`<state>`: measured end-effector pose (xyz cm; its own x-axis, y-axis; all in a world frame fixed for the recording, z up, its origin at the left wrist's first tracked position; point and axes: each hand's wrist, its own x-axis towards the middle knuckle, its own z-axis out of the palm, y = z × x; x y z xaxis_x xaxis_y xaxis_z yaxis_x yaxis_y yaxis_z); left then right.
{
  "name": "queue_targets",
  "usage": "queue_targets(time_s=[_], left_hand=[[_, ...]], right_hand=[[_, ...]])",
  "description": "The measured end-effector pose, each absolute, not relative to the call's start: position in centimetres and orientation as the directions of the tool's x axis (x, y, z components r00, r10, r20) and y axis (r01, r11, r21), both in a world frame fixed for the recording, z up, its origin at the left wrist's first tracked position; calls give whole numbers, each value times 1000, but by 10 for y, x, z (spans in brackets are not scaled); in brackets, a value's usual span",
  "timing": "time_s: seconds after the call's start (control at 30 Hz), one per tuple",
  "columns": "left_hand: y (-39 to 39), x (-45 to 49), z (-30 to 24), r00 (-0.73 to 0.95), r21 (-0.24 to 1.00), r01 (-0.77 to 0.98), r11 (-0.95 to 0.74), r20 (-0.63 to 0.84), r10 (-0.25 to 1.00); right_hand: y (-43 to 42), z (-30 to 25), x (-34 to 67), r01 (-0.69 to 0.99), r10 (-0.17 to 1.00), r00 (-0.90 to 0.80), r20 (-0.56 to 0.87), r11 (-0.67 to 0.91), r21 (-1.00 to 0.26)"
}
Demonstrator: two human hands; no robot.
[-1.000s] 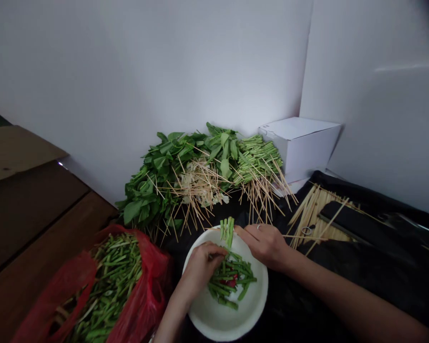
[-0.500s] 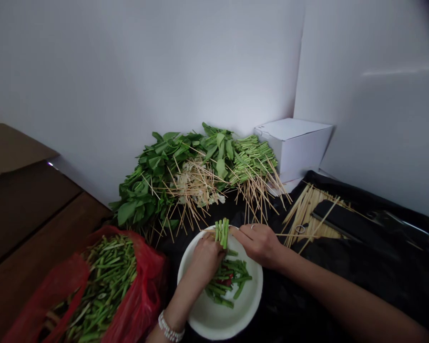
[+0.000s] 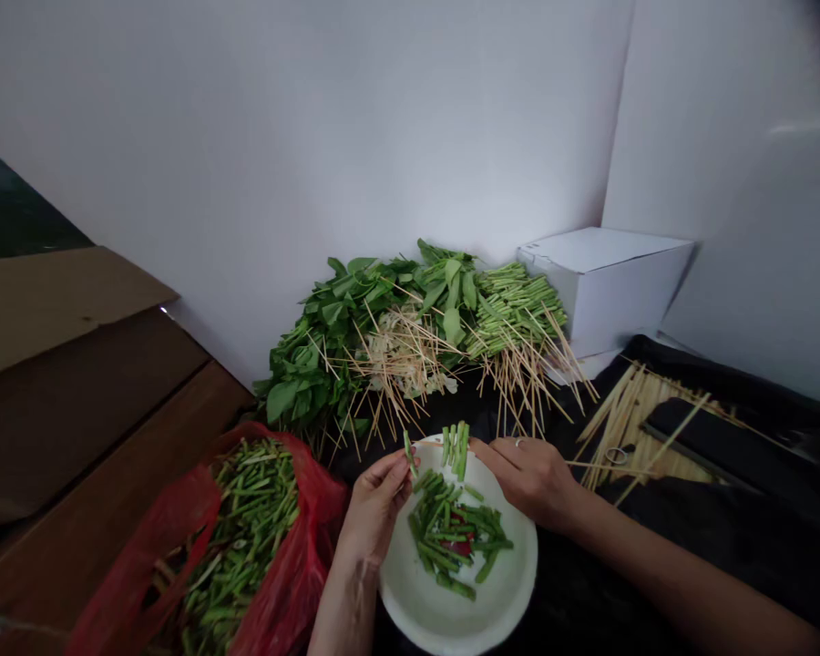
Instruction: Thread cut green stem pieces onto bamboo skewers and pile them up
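My left hand (image 3: 381, 497) pinches a short green vegetable stem (image 3: 409, 451) between thumb and fingers, above the left rim of a white bowl (image 3: 451, 620). My right hand (image 3: 529, 478) is closed on a thin wooden skewer (image 3: 580, 465), whose blunt end sticks out to the right behind the hand. Several cut green stems (image 3: 456, 448) sit side by side on this skewer over the bowl's far rim. The skewer's other end reaches left to the stem in my left hand. Loose cut stems (image 3: 441, 528) lie in the bowl, with something red among them.
At the left stands a red plastic bag (image 3: 321, 510) full of cut stems. Behind the bowl are leafy greens (image 3: 291, 392), skewered pale pieces (image 3: 400, 342) and skewered stems (image 3: 519, 301). Right are a white box (image 3: 611, 282), loose skewers (image 3: 611, 410) and a dark phone-like slab (image 3: 690, 433).
My left hand has moved left from the stems on the skewer and now holds a single stem. The view has shifted, so things appear further right.
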<state>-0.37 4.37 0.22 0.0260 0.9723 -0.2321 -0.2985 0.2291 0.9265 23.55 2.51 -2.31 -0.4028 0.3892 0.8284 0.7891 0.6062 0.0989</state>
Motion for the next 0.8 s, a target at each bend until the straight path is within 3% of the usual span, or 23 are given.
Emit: queue_targets(time_s=[0.1, 0.27, 0.8], left_hand=[[43, -1, 5, 54, 848, -447, 284, -292, 955], [42, 3, 7, 81, 800, -515, 308, -312, 947], [39, 10, 12, 79, 825, -463, 325, -326, 942]], right_hand=[[25, -25, 235, 781, 383, -426, 820, 613, 119], [25, -24, 235, 770, 384, -451, 806, 623, 134], [23, -28, 233, 772, 410, -479, 776, 618, 150]])
